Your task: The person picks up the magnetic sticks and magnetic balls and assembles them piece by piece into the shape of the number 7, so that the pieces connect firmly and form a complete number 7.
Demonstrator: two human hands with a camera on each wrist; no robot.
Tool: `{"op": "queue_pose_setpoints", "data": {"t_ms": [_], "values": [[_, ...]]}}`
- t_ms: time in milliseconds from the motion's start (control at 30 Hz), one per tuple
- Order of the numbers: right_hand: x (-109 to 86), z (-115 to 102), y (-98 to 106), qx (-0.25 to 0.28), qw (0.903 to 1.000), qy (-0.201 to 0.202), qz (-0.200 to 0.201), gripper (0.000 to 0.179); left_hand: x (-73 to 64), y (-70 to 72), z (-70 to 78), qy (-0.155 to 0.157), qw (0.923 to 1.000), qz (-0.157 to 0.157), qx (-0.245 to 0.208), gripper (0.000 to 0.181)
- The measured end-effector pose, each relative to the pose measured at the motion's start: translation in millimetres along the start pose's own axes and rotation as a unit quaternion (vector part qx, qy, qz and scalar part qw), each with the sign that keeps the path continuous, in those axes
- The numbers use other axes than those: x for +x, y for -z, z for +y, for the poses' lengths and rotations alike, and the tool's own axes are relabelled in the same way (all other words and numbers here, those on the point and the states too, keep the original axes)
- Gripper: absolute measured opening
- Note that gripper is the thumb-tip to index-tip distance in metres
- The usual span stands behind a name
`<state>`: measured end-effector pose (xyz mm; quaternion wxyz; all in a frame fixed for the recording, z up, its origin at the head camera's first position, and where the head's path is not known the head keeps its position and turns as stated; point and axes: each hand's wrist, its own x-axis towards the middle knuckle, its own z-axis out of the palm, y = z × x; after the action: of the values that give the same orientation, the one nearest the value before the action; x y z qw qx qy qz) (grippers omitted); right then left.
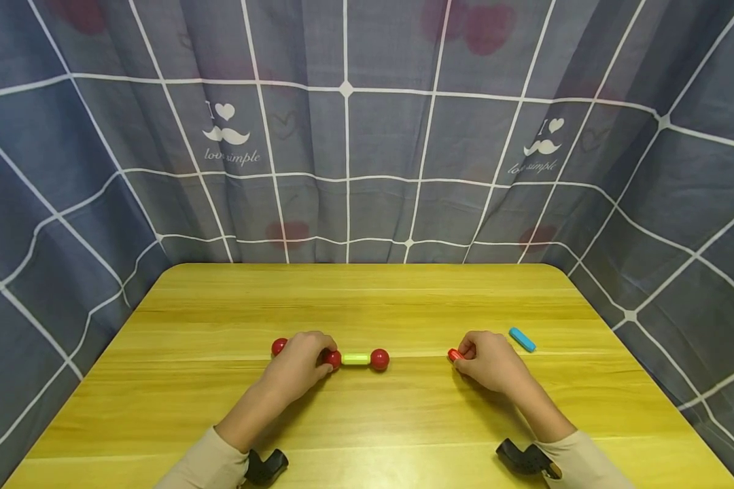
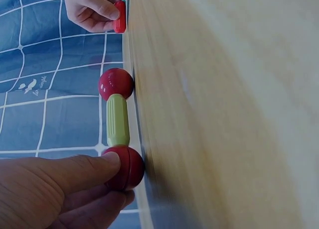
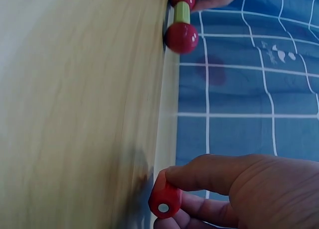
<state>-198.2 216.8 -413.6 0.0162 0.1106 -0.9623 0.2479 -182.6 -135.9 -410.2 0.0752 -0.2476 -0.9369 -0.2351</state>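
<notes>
My left hand (image 1: 298,363) pinches a dark red ball (image 2: 130,168) between thumb and fingers. A yellow-green ribbed rod (image 1: 356,359) joins that ball to a second red ball (image 1: 380,359) on its right, and the joined piece lies on the wooden table. Another red ball (image 1: 279,346) shows just beyond the left hand, partly covered by it. Farther right, my right hand (image 1: 491,361) grips a short red rod (image 3: 166,195) by thumb and fingers. A pale round disc sits in the rod's visible end.
A blue rod (image 1: 522,339) lies on the wooden table (image 1: 367,421) just beyond the right hand. Grid-patterned blue-grey curtains (image 1: 379,136) hang behind the table and at both sides. Black wrist mounts (image 1: 268,467) stick out from both sleeves near the front.
</notes>
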Motion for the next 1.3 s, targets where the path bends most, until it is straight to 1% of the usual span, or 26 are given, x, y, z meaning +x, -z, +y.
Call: {"op": "queue_pose_setpoints", "data": {"t_ms": [267, 533, 667, 800, 1167, 1300], "values": [[0.7, -14.8, -7.1, 0.004, 0.9999, 0.003, -0.011, 0.015, 0.3, 0.6, 0.6, 0.000, 1.0000, -0.001, 0.005, 0.019], [0.8, -28.3, -11.1, 0.017, 0.9996, 0.011, -0.022, 0.014, 0.4, 0.4, -0.5, 0.002, 1.0000, 0.002, -0.001, 0.019], [1.0, -33.4, -13.9, 0.010, 0.9996, 0.018, -0.020, 0.013, 0.4, -0.3, -1.4, 0.003, 1.0000, -0.001, -0.005, 0.019], [0.6, -38.8, -16.7, 0.014, 0.9993, 0.030, -0.019, 0.013, 0.3, -0.1, -1.4, 0.002, 1.0000, 0.000, -0.002, 0.018], [-1.6, -53.3, -27.8, 0.021, 0.9980, 0.047, -0.036, 0.014, -0.2, 0.9, 0.5, 0.005, 1.0000, 0.001, 0.001, 0.018], [-2.7, -56.2, -30.7, 0.013, 0.9976, 0.053, -0.042, 0.016, 0.1, 1.4, 0.6, 0.009, 1.0000, -0.002, -0.004, 0.018]]}}
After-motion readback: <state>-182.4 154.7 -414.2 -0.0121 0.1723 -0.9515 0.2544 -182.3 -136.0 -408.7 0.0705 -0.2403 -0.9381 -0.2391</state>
